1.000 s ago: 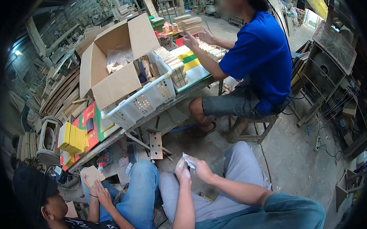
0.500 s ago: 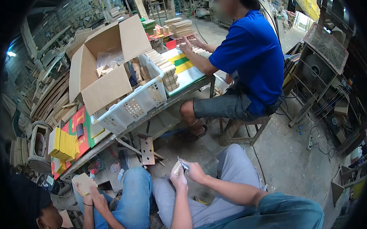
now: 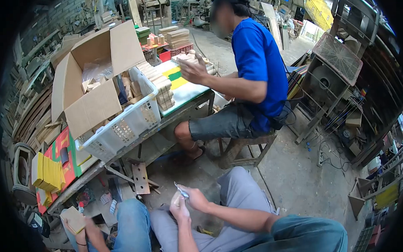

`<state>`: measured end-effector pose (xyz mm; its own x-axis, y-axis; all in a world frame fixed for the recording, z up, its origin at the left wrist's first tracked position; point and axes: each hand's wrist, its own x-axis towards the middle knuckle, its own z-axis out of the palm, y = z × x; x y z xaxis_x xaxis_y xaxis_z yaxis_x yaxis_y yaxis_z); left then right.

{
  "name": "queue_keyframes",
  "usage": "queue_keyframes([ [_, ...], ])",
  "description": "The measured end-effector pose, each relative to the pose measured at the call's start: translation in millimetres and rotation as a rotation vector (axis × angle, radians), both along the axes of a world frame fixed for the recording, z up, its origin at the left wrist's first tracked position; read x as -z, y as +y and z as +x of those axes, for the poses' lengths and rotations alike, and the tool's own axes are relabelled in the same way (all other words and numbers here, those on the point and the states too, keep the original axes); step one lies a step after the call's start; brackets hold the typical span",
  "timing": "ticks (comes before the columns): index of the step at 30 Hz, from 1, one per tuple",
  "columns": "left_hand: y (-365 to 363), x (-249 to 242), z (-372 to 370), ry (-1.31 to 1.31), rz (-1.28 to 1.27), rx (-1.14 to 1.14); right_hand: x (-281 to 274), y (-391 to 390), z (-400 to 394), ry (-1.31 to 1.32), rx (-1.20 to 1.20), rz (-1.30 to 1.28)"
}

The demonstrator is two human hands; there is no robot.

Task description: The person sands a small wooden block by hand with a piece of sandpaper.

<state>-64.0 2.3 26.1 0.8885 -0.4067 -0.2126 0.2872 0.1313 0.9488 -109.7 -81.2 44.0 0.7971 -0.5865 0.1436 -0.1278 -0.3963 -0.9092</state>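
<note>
Above my lap, my left hand (image 3: 180, 209) is closed around a small pale piece (image 3: 175, 198), which looks like wood; its shape is mostly covered by the fingers. My right hand (image 3: 197, 201) meets it from the right, closed on a small silver-blue object (image 3: 183, 193) with a thin pointed tip; it looks like a little tube or foil packet, too small to name surely. Both hands are close together, almost touching. Beneath them are my grey-trousered legs (image 3: 239, 193).
At left a co-worker's hands hold a flat wooden block (image 3: 74, 219). A person in a blue shirt (image 3: 257, 70) sits at the workbench (image 3: 183, 106). On it stand a cardboard box (image 3: 92, 105), a white crate (image 3: 117, 138) and yellow pieces (image 3: 49, 173). A drilled board (image 3: 140, 178) leans below.
The whole view has shifted, so things appear farther left. The blue-shirted person's hand has lifted off the wooden pieces. My hands stay together, the right still gripping the silver-blue object.
</note>
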Motion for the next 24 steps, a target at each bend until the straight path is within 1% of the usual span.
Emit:
queue_keyframes([
  [2,0,-3,3,-0.018,0.048,0.022,-22,-5,1,0.308,-0.045,0.136],
  [3,1,-3,10,-0.016,-0.007,-0.003,-21,2,-2,0.018,-0.048,0.067],
  [4,2,-1,15,-0.008,-0.062,-0.031,-18,6,-3,0.023,-0.053,0.072],
  [6,4,7,14,0.037,-0.084,-0.018,-21,14,-10,-0.024,-0.06,-0.059],
  [8,2,7,-1,-0.047,-0.013,-0.008,-1,-5,-1,0.048,-0.039,0.071],
  [9,0,-4,-5,-0.085,0.06,0.008,-4,-7,-1,0.105,-0.031,0.068],
  [10,-1,-5,0,-0.086,0.066,-0.007,-10,-6,-2,0.161,-0.027,0.064],
  [11,0,-4,10,-0.04,0.025,-0.038,-10,2,-3,0.16,-0.044,0.073],
  [12,0,0,16,0.011,-0.022,-0.082,-8,9,-6,0.021,-0.041,-0.047],
  [13,1,-3,20,-0.014,-0.024,-0.08,-9,17,-10,-0.117,-0.051,-0.154],
  [14,1,-6,13,-0.075,-0.019,-0.071,-9,14,-12,-0.113,-0.101,-0.138],
  [16,2,-13,-5,-0.123,0.122,-0.02,-25,-3,-3,0.202,-0.032,0.165],
  [18,4,7,-5,-0.094,0.052,0.008,-21,-5,0,0.208,-0.055,0.045],
  [19,2,2,3,-0.077,0.044,-0.052,-16,1,-2,0.043,-0.088,-0.06],
  [20,5,-3,8,-0.085,0.048,-0.079,-11,8,-1,0.034,-0.114,-0.057],
  [22,5,-12,5,0.015,0.058,-0.11,-24,15,-9,-0.046,-0.061,-0.177],
  [23,5,-10,-3,0.009,-0.006,-0.067,-21,11,-8,-0.045,-0.055,-0.177],
  [24,6,-9,-7,0.005,-0.006,-0.05,-19,2,-2,0.043,-0.062,-0.105],
])
